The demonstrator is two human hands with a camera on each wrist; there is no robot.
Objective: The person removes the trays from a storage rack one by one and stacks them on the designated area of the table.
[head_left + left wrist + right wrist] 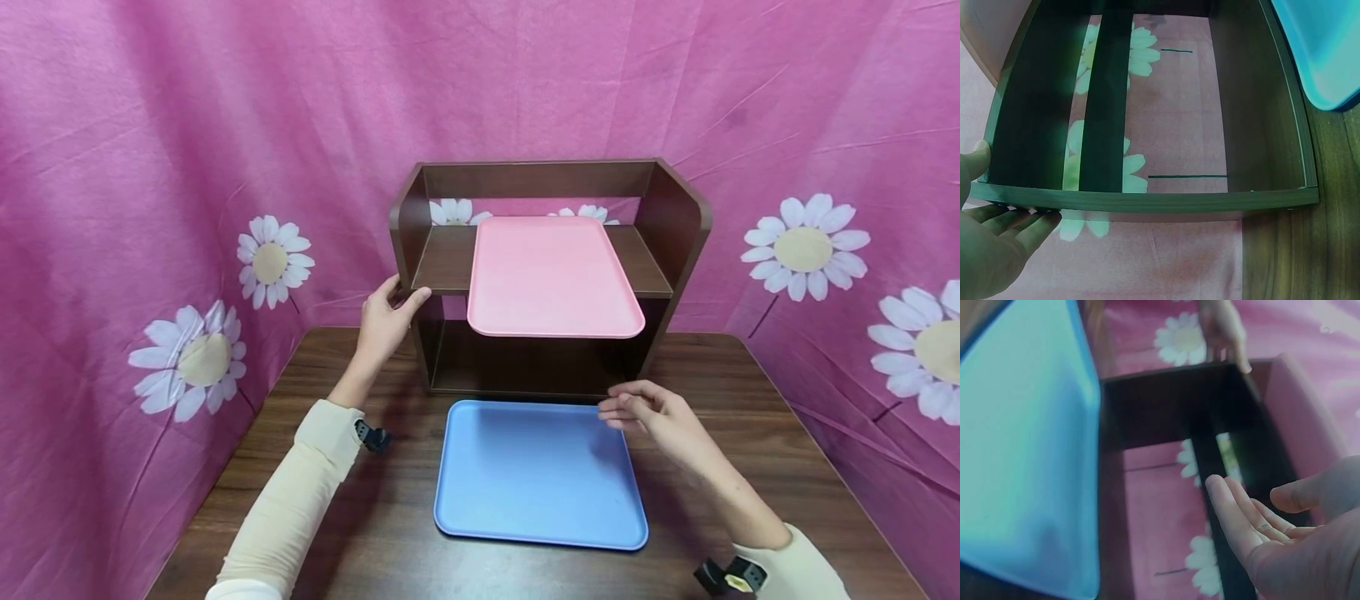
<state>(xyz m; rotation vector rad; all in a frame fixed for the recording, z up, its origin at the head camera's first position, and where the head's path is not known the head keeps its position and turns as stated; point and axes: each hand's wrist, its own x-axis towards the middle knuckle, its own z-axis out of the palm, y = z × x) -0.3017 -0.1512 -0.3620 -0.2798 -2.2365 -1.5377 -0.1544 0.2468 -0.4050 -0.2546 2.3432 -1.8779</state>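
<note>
A dark brown wooden two-tier shelf stands upright at the back of the table. My left hand holds its left side, thumb at the front edge and fingers along the outer face of the side panel. On the upper tier lies a pink tray, its near end jutting past the front. A blue tray lies flat on the table before the shelf. Over that tray's far right corner hovers my right hand, holding nothing, fingers loosely extended toward the lower tier.
The wooden table runs back to a pink cloth backdrop printed with white daisies. Cloth also hangs along both sides. Each wrist wears a black strap.
</note>
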